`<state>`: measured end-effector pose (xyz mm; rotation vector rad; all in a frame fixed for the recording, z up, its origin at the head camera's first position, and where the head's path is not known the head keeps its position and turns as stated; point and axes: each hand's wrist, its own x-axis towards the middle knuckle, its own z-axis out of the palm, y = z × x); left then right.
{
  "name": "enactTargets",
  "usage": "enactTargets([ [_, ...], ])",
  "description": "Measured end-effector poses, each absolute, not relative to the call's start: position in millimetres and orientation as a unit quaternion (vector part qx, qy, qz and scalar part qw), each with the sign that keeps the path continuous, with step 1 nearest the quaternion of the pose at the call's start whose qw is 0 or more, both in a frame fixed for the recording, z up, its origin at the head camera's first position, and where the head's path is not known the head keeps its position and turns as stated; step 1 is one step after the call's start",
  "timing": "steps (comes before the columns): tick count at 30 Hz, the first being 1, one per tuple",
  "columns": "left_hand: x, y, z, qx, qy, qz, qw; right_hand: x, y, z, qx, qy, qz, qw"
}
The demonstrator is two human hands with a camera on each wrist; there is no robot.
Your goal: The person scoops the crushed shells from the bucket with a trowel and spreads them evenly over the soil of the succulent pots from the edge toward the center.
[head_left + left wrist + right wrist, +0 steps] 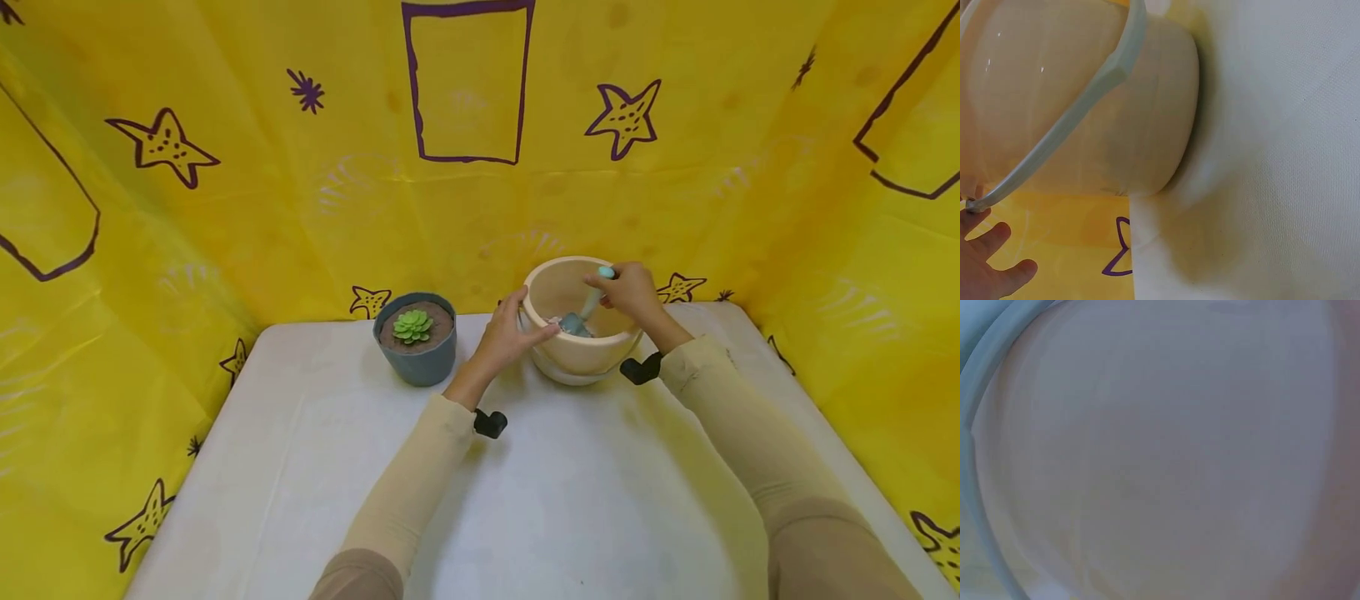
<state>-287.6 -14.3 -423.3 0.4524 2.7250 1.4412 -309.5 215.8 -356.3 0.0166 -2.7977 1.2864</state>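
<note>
A cream bucket (577, 358) with a pale handle (1079, 112) stands upright at the back of the table. My left hand (498, 337) rests against its left side near the rim, its spread fingers (991, 240) also showing in the left wrist view. My right hand (630, 292) grips the pale blue handle of a small shovel (573, 325) over the bucket's far right rim. The shovel's blade points down inside the bucket, beside a bit of whitish material. How deep that material goes is hidden. The right wrist view is filled by the bucket's blurred wall (1166, 456).
Left of the bucket stands a grey-blue pot (420, 362) with a green succulent (413, 327) in brown soil. The table has a white cover (540, 500). Yellow sheeting (465, 217) with purple drawings rises behind the table and along both sides.
</note>
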Motion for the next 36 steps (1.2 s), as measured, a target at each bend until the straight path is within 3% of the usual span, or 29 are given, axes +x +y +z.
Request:
enactTargets([
  [7,-289.2,-16.5,-423.0,0.151,0.874,0.461,0.003,-306.4,211.1,-350.4,0.037,-0.935,0.338,0.101],
  [17,-290.8,-17.8,-421.9,0.149,0.871,0.468,0.011,-303.3,208.3,-345.4,0.113,-0.946,0.276,0.130],
  [29,-286.3,-17.7,-422.7,0.152,0.873,0.463,0.009,-307.5,204.7,-364.5,0.160,-0.949,0.236,0.135],
  [36,-286.8,-15.2,-422.0,0.150,0.870,0.470,0.017,-320.1,196.6,-367.4,0.176,-0.932,0.304,0.088],
])
